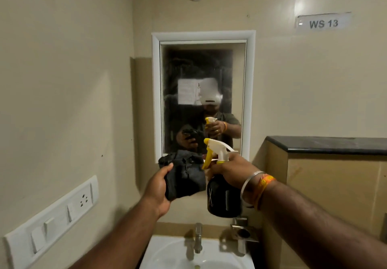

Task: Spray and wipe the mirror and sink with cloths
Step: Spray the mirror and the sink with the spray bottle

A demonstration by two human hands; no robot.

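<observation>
Right hand [232, 170] gripping spray bottle [223, 193] at frame centre, aimed at mirror [202, 76]; left hand [158, 187] clutching dark cloth [184, 176] beside it, above sink [167, 254].

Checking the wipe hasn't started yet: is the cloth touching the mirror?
Apart. The head view shows the left hand holding the dark cloth up in front of the mirror; the mirror shows its reflection as a separate, smaller shape set back from it.
</observation>
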